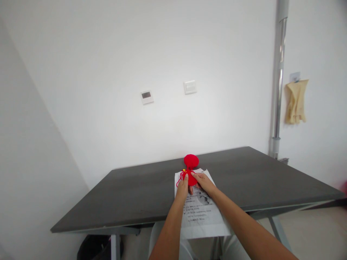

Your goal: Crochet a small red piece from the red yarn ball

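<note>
As red piece (192,180) looked soft, I had L hand (183,183) & R hand (204,182) finger-pinching opp. sides, prob. for control.

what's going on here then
A person's left hand and right hand are both holding a soft-looking red piece above printed paper on a dark table. A rounder red bundle sits just beyond it. The paper overhangs the near edge.
</note>
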A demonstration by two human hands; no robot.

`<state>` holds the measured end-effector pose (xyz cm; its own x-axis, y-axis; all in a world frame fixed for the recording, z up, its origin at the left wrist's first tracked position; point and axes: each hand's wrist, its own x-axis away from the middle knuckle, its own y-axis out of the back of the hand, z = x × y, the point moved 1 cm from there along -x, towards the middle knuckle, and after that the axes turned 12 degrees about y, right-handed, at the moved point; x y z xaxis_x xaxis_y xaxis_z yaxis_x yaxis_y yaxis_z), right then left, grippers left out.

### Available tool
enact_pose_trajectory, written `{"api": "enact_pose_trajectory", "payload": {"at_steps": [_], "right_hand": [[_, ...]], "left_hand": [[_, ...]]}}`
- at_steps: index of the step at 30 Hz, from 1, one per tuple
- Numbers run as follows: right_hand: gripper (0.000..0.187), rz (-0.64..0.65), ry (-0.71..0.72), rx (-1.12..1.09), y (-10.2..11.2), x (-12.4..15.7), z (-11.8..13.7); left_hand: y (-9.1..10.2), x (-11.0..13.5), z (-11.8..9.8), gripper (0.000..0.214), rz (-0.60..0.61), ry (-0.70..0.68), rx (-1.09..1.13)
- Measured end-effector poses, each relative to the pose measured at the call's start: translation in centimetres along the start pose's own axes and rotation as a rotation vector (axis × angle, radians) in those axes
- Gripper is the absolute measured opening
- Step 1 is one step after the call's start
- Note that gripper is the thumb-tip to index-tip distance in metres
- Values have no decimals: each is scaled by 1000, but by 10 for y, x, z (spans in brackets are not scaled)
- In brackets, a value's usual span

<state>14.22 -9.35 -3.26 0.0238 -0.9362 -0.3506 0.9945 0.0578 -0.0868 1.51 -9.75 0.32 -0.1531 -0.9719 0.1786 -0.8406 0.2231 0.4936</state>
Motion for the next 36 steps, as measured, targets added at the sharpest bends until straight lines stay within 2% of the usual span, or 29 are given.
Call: {"api": "enact_pose_trajectory", "payload": {"at_steps": [7, 14, 21, 26, 31, 36], "right_hand": [[56, 33, -45, -40, -1, -1, 1], [50, 38, -35, -42, 1, -3, -6], [54, 32, -36, -107, -2, -4, -13], [61, 16, -34, -49, -2, -2, -8], [66, 12, -27, -11, -1, -1, -6], [63, 13, -20, -20, -1, -2, -7]], "left_hand": [[1, -3, 1, 74, -72, 38, 52], [1, -4, 0, 66, -34, 51, 15], [-2, -4, 1, 42, -7, 34, 120], [-1, -3, -1, 27, -19, 38, 134], [1, 1, -5, 21, -24, 69, 138], [-2, 2, -5, 22, -21, 45, 211]]}}
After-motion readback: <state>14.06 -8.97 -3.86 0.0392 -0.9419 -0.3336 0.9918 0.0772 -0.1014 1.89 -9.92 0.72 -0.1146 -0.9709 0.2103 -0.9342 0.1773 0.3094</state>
